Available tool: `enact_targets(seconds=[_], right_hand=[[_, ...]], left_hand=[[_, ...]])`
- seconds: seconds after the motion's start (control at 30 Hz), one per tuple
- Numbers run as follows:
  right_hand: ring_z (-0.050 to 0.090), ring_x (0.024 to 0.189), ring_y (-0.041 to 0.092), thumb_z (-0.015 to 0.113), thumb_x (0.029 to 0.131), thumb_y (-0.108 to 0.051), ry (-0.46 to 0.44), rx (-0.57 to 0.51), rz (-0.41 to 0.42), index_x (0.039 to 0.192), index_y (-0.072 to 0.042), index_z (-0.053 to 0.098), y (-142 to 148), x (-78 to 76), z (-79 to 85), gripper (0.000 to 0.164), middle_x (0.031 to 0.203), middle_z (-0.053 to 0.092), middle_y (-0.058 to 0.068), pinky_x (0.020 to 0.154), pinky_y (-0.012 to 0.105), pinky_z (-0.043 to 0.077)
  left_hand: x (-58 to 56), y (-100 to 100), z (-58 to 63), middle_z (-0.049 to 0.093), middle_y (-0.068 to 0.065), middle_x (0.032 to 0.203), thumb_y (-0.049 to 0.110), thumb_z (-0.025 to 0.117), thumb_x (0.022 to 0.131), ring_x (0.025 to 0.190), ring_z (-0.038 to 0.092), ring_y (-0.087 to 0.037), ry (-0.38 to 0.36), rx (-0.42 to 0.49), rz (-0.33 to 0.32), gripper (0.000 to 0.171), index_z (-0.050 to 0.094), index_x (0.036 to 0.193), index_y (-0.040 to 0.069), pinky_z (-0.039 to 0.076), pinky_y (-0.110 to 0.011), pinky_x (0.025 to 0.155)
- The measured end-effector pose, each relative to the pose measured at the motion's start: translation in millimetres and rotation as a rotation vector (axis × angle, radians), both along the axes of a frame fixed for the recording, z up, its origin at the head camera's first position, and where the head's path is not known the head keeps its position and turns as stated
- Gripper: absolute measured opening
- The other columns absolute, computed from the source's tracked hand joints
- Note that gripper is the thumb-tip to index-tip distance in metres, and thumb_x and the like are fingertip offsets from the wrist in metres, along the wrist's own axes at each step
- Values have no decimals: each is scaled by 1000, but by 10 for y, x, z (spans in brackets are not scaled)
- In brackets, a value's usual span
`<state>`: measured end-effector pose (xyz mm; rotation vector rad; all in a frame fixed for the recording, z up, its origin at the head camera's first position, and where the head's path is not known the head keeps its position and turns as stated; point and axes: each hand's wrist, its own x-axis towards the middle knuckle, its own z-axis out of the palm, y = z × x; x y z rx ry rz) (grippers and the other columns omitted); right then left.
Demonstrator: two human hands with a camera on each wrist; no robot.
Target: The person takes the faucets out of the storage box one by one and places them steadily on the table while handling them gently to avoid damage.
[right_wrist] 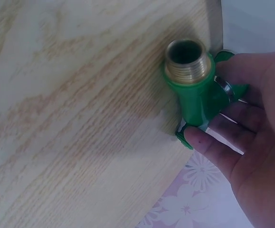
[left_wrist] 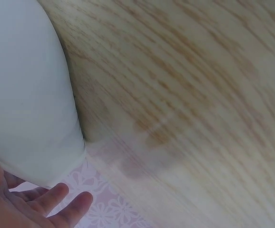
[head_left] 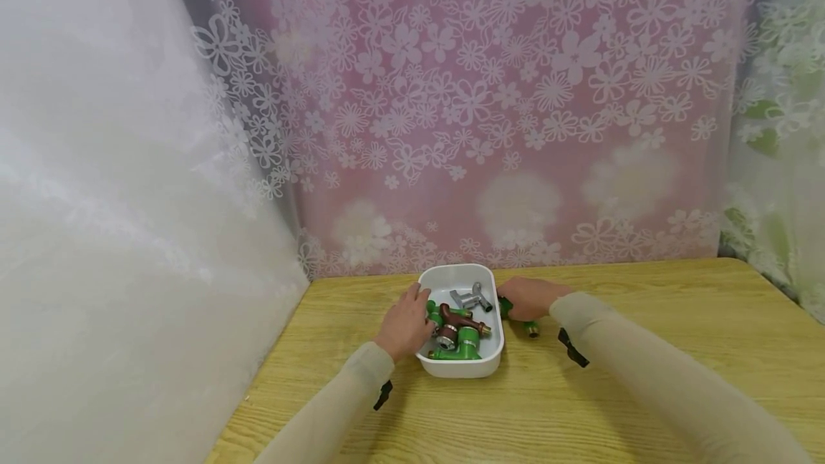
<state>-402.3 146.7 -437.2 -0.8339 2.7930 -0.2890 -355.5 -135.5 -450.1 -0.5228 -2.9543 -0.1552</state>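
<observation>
One wood-grain table [head_left: 535, 399]; flowered curtain [head_left: 483, 106] behind; right grip [head_left: 528, 297] pinching green tap [right_wrist: 195, 102]; left grip [head_left: 404, 321] relaxed against tub [head_left: 464, 368].

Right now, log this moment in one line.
left hand: at rim of white tub | right hand: grips green tap beside tub | inside: brown tap, silver tap, green taps

On the tabletop [head_left: 522, 414], before the curtain [head_left: 445, 106], you have the basin [head_left: 460, 369] between your left hand [head_left: 403, 322] and right hand [head_left: 530, 297]. In it lie several faucets [head_left: 468, 339]. Right of the basin, in your right hand, is another faucet [right_wrist: 197, 102].
</observation>
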Motion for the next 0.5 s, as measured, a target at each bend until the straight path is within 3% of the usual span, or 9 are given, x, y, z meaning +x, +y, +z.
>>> enact_targets(seconds=[0.13, 0.27, 0.5], right_hand=[[58, 88, 14, 68, 90, -6, -9, -19, 0, 130, -10, 64, -3, 4, -4, 40, 116, 69, 5, 72, 39, 42], [63, 102, 17, 69, 91, -10, -19, -24, -15, 133, -9, 62, 13, -7, -22, 43, 122, 68, 7, 81, 40, 50], [63, 118, 33, 68, 91, -13, 70, 11, 13, 140, -3, 57, 32, 50, 81, 51, 133, 64, 16, 97, 50, 53]], left_hand=[[2, -10, 9, 32, -17, 161, 31, 63, 97, 143, 43, -32, -5, 11, -6, 65, 40, 152, 7, 47, -49, 108], [7, -16, 8, 32, -17, 161, 31, 63, 97, 142, 43, -33, -14, 18, -11, 64, 40, 152, 7, 48, -49, 107], [-8, -19, -4, 32, -17, 161, 31, 63, 97, 142, 43, -33, -14, 17, -12, 65, 40, 153, 7, 48, -49, 106]])
